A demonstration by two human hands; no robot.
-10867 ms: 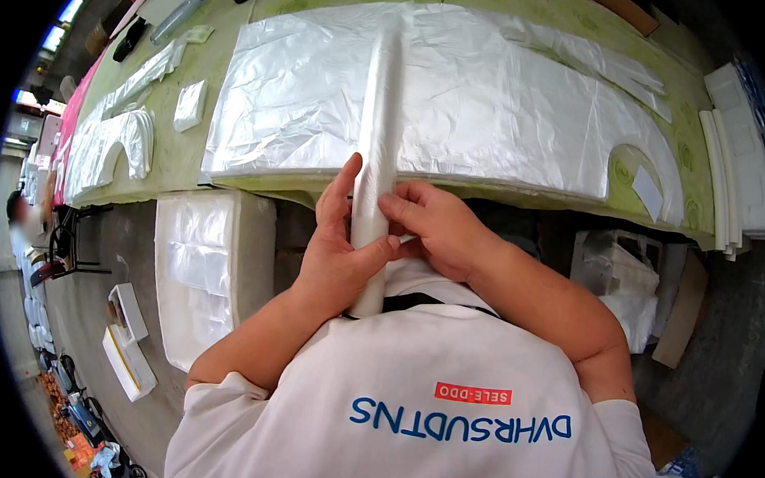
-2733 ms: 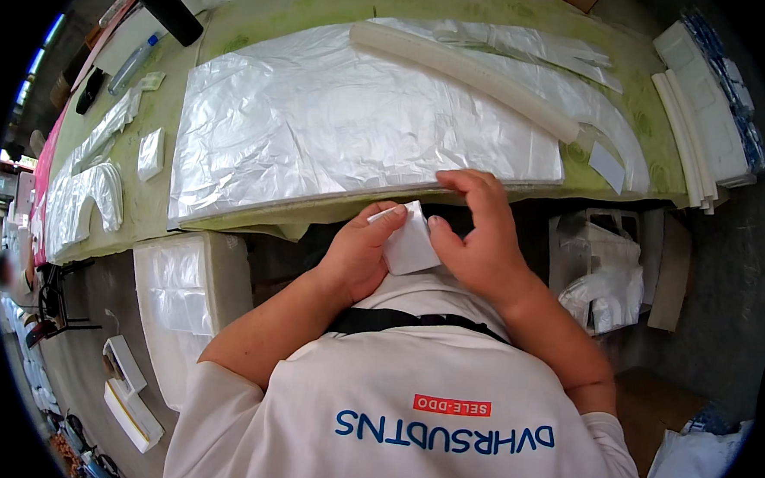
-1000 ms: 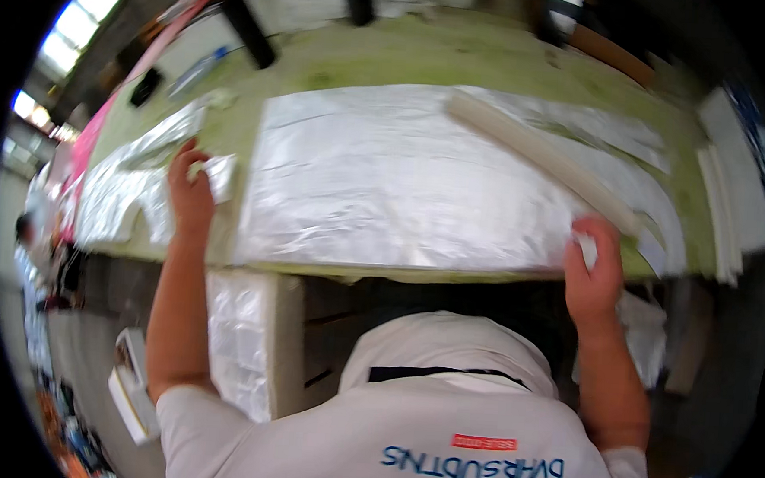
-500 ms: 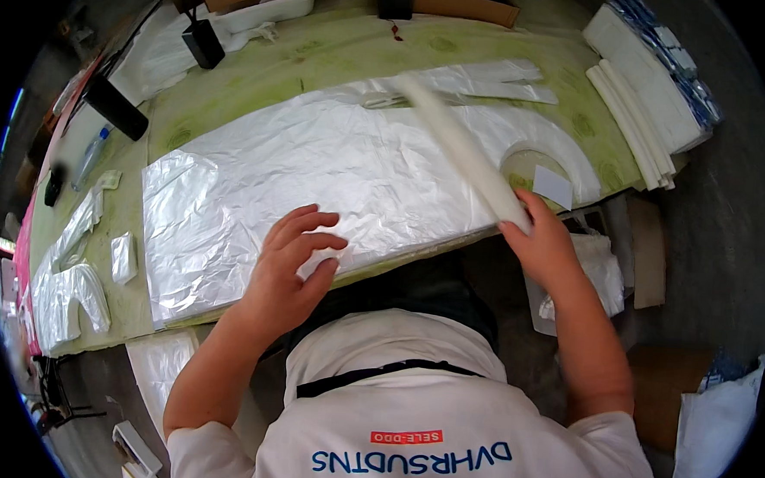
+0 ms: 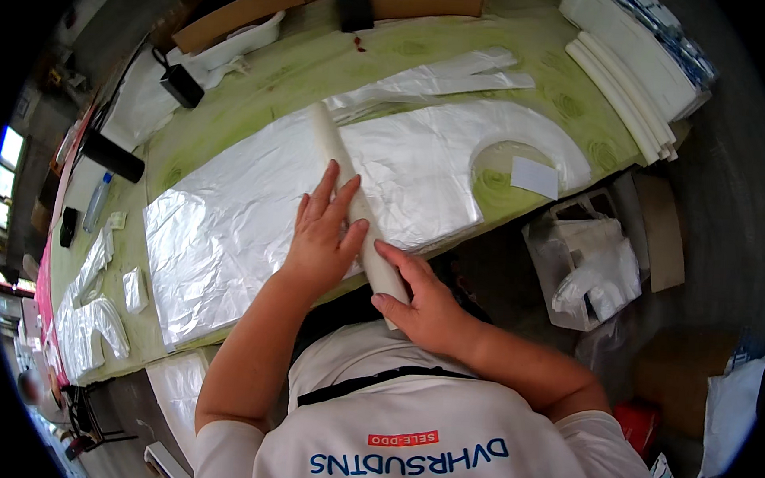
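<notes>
A stack of clear, shiny plastic sheets (image 5: 254,215) lies spread across the green table (image 5: 322,63). A long folded white strip (image 5: 328,150) runs over the stack from its far edge down to the near table edge. My left hand (image 5: 320,236) lies flat on the strip, fingers spread and pointing away from me. My right hand (image 5: 422,302) grips the strip's near end, which sticks out past the table edge. A small white paper slip (image 5: 535,176) rests in the curved cut-out at the stack's right end.
Stacked white pads (image 5: 625,70) sit at the table's right end, loose plastic pieces (image 5: 443,78) beyond the sheets. A black box (image 5: 181,84), a dark cylinder (image 5: 110,155) and small plastic pieces (image 5: 92,328) lie on the left. A bag of plastic (image 5: 589,267) stands below the table.
Both hands have come together at the strip: the left moved from the bare sheets onto it, the right slid down to its near end. The strip now lies more upright across the stack.
</notes>
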